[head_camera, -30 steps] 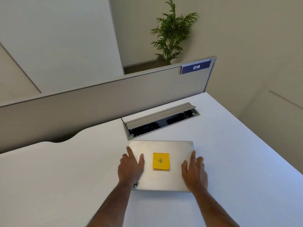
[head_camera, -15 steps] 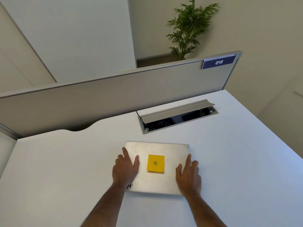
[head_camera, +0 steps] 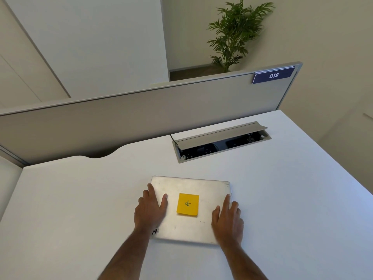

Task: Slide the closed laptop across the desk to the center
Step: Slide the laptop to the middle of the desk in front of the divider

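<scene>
Lying flat on the white desk [head_camera: 292,199], the closed silver laptop [head_camera: 207,188] is seen near the middle of the desk's near part. A yellow sticky note [head_camera: 187,204] is stuck on its lid. The left hand [head_camera: 150,209] is pressed flat over the lid's left edge, fingers spread; the right hand [head_camera: 228,219] is laid flat over the right edge, fingers likewise apart. Nothing is gripped by either hand. Farther off, an open cable tray [head_camera: 222,141] is set into the desk, before a grey partition [head_camera: 141,118] labelled 018 [head_camera: 273,75].
</scene>
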`<state>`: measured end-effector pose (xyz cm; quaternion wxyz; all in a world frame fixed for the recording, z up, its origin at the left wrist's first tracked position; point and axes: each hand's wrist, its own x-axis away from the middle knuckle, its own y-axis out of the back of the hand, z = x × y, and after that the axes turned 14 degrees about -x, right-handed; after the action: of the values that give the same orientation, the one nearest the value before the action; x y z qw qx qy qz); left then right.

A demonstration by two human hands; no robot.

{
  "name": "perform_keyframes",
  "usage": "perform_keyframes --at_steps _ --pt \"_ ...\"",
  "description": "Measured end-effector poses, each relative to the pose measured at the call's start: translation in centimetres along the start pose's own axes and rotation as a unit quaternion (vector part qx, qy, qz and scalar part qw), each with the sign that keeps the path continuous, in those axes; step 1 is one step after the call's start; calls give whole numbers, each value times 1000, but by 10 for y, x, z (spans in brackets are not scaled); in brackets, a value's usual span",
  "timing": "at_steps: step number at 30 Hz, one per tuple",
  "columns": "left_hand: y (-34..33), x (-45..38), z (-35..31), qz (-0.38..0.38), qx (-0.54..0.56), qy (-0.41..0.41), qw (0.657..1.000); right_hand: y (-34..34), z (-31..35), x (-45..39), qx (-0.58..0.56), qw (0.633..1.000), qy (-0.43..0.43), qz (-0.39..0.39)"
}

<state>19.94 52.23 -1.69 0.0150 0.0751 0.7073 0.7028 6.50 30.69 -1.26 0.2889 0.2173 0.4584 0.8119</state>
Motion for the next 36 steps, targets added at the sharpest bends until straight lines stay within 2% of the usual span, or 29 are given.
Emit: perform_keyframes --at_steps 14,23,36 --pt "2 -2 8 -5 -50 -22 999 -2 2 3 44 999 -4 1" --pt "-1 5 9 4 -28 13 1000 0 -1 4 25 1000 5 4" --pt "-2 6 12 -32 17 -4 999 -2 -3 0 6 1000 12 7"
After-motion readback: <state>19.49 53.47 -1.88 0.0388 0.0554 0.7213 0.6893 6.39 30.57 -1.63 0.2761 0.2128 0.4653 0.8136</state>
